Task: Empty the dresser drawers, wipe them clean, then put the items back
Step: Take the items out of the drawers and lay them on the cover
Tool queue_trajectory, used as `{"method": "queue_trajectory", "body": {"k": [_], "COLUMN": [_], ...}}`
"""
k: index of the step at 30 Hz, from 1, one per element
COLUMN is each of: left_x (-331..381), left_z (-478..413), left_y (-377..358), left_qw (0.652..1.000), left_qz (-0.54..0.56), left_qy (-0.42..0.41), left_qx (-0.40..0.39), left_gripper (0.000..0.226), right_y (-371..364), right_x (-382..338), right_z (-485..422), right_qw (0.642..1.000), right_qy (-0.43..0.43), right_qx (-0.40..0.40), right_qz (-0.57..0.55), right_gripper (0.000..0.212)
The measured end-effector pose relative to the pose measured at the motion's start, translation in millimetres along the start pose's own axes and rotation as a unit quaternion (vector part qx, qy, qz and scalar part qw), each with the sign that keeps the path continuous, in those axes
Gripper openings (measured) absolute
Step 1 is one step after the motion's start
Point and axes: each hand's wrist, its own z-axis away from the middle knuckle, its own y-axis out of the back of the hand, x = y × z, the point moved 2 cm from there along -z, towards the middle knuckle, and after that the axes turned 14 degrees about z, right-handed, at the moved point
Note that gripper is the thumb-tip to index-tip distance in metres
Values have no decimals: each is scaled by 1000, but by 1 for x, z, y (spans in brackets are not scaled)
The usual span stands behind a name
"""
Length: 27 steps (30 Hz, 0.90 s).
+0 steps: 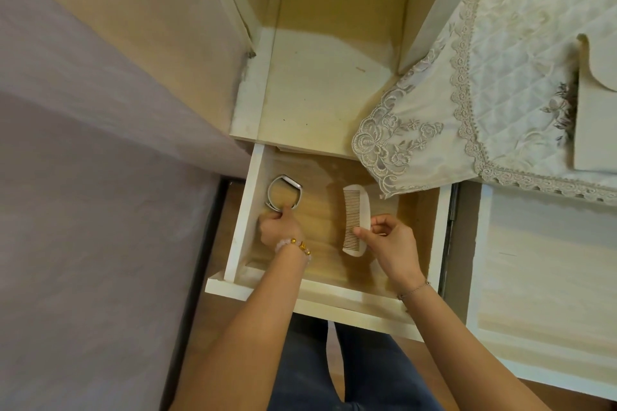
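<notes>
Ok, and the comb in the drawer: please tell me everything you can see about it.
The comb is pale cream-white, perhaps plastic, with a curved back and one row of fine, close teeth pointing left. It lies lengthwise in the open drawer, on or just above the wooden floor, to the right of the wristband and apart from it. The right hand pinches its lower part between thumb and fingers.

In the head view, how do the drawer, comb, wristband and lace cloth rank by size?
1. lace cloth, though it lies nearer the camera and runs out of frame
2. drawer
3. comb
4. wristband
</notes>
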Motion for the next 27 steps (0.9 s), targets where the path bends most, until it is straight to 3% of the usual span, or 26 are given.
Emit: {"method": "queue_trajectory", "body": {"k": [9, 27], "left_x": [10, 27], "left_z": [11, 53], "left_y": [-2, 59], "left_qw": [991, 964], "left_qz": [123, 97], "left_qy": [8, -9], "left_qx": [-53, -247], "left_gripper": [14, 20], "right_y": [12, 22], "right_x": [-1, -8], "right_z": [4, 50], "right_qw": [1000, 997], "right_qy": [11, 55], "right_qx": [15, 41], "right_qz": [-7, -47], "right_gripper": [20, 19]}}
